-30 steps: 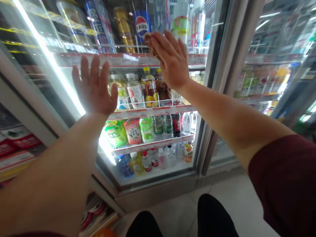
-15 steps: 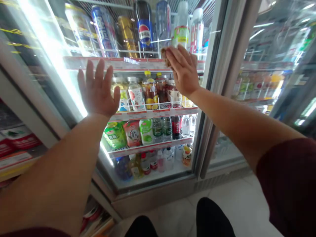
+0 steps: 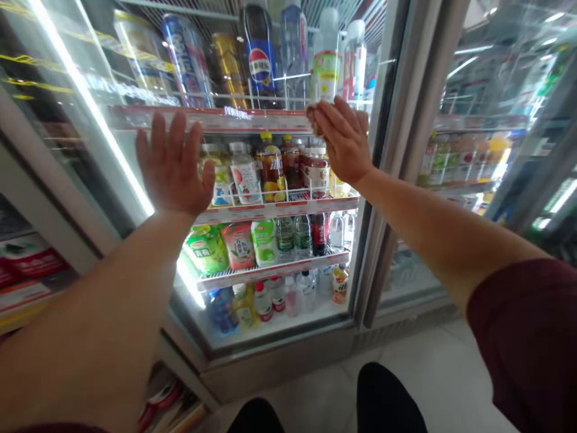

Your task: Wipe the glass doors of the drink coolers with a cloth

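Your dark-clad knees are showing nearest, above the pale floor tiles. Beyond them, your left hand is facing the glass door of a cooler, open with fingers spreading; you cannot tell whether its palm is touching. Your right hand is holding a brown cloth beneath nearly straight fingers, with the cloth bunching out past their tips, near the door's right side. Behind the glass, a yellow-capped bottle is standing on a middle shelf, and a blue-labelled cola bottle is standing above it.
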Tool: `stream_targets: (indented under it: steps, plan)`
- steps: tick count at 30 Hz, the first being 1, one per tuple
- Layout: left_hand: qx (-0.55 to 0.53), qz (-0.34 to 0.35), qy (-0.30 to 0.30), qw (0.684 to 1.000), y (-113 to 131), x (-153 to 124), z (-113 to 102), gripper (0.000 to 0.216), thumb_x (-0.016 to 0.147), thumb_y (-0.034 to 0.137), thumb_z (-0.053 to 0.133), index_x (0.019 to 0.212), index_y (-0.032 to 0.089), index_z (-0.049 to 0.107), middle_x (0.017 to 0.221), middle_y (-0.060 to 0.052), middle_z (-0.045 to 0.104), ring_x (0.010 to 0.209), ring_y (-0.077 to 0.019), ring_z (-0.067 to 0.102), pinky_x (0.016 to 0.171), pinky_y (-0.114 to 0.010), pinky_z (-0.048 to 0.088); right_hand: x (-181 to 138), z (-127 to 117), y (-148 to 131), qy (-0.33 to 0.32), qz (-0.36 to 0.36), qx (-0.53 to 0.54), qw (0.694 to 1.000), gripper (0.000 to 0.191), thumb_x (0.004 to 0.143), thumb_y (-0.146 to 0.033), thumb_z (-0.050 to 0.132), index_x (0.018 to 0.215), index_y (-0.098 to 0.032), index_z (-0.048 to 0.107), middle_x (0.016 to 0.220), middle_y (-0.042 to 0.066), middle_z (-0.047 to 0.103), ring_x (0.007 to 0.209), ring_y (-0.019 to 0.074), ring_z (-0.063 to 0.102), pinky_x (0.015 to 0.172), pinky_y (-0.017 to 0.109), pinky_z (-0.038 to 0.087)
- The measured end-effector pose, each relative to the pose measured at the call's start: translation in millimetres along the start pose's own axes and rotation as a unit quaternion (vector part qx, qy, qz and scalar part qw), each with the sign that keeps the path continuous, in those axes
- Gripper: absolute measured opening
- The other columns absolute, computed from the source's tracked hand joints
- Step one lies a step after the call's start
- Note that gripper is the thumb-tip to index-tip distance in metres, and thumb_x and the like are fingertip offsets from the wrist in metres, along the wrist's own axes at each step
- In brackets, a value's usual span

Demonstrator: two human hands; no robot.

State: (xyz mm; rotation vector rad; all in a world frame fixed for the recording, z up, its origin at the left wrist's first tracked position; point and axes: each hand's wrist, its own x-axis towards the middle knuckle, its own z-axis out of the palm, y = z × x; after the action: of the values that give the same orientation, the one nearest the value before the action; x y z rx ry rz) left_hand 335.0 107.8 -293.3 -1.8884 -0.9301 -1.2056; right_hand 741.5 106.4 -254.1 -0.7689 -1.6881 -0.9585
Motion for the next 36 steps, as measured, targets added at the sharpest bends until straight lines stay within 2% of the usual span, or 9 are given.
stream_targets:
  steps: [2,7,10,16,23,27,30,32,36]
  plan:
    - [0.009,0.002,-0.006,1.0,-1,0,-1,0.083,0.099,0.046,0.055,0.176,0.031,0.026,0.183,-0.002,0.016,0.172,-0.0318,0.001,0.138,-0.066,-0.005,1,0,8,0.008,0.012,0.019,1.0,0.058,0.107,-0.045,0.034,0.155,-0.031,0.063,0.166,0.002,0.058,0.164,0.0247,0.04,0.136,0.054,0.028]
    - [-0.012,-0.013,-0.005,1.0,0,0,-2,0.085,0.096,0.048,0.06,0.174,0.031,0.031,0.183,-0.002,0.019,0.172,-0.0334,0.003,0.138,-0.066,-0.007,17,11,34,0.164,0.094,0.033,0.981,0.07,0.105,-0.053,0.025,0.152,-0.02,0.066,0.163,0.008,0.06,0.16,0.0249,0.041,0.135,0.052,0.022]
    - [-0.005,-0.016,-0.005,1.0,0,1,-1,0.082,0.098,0.046,0.058,0.174,0.029,0.031,0.183,-0.003,0.019,0.172,-0.0325,0.002,0.138,-0.066,-0.006,-1,9,23,0.107,0.1,0.006,0.989,0.066,0.106,-0.05,0.026,0.157,-0.027,0.06,0.168,0.002,0.055,0.166,0.0227,0.034,0.136,0.051,0.024]
    - [0.039,0.044,0.021,0.998,-3,-5,-3,0.075,0.103,0.043,0.055,0.171,0.018,0.035,0.181,-0.013,0.024,0.171,-0.0347,0.01,0.136,-0.068,0.006,-27,-1,1,0.022,0.116,-0.077,0.99,0.063,0.111,-0.031,0.019,0.164,-0.024,0.053,0.17,0.004,0.052,0.169,0.0252,0.031,0.139,0.055,0.024]
    - [0.073,0.096,0.022,0.992,-12,-65,-2,0.078,0.105,0.041,0.053,0.176,0.029,0.023,0.178,-0.013,0.029,0.17,-0.0351,0.017,0.135,-0.065,0.018,-39,4,-11,0.024,0.132,-0.058,0.989,0.059,0.109,-0.021,0.03,0.159,-0.029,0.059,0.168,0.002,0.056,0.166,0.0278,0.036,0.136,0.06,0.032]
    - [0.07,0.065,0.051,0.994,-11,-82,7,0.08,0.104,0.04,0.052,0.177,0.035,0.019,0.178,-0.011,0.03,0.169,-0.0366,0.02,0.134,-0.068,0.02,-92,-5,-31,-0.089,0.011,-0.015,0.996,0.056,0.111,-0.021,0.04,0.161,-0.04,0.054,0.162,-0.004,0.062,0.163,0.0244,0.042,0.136,0.054,0.036]
    - [0.068,0.072,0.058,0.993,-9,-81,9,0.081,0.103,0.039,0.054,0.176,0.036,0.02,0.177,-0.01,0.033,0.168,-0.0364,0.022,0.134,-0.067,0.022,-101,-14,-30,-0.17,-0.097,0.005,0.981,0.053,0.111,-0.02,0.044,0.16,-0.038,0.056,0.163,-0.005,0.061,0.162,0.0236,0.045,0.135,0.05,0.039]
    - [0.067,0.078,0.062,0.993,-9,-80,9,0.082,0.102,0.038,0.055,0.176,0.036,0.021,0.177,-0.009,0.033,0.168,-0.0356,0.022,0.134,-0.066,0.022,-83,-14,-26,-0.159,-0.098,-0.001,0.982,0.053,0.112,-0.019,0.043,0.16,-0.037,0.057,0.165,-0.004,0.06,0.163,0.0238,0.044,0.136,0.051,0.037]
    - [0.072,0.083,0.067,0.992,-7,-80,8,0.081,0.103,0.037,0.056,0.176,0.034,0.021,0.177,-0.01,0.034,0.169,-0.0341,0.021,0.135,-0.064,0.022,-45,4,-40,-0.066,0.006,-0.009,0.998,0.066,0.11,-0.012,0.037,0.17,-0.037,0.04,0.171,-0.003,0.051,0.168,0.0277,0.032,0.138,0.059,0.029]
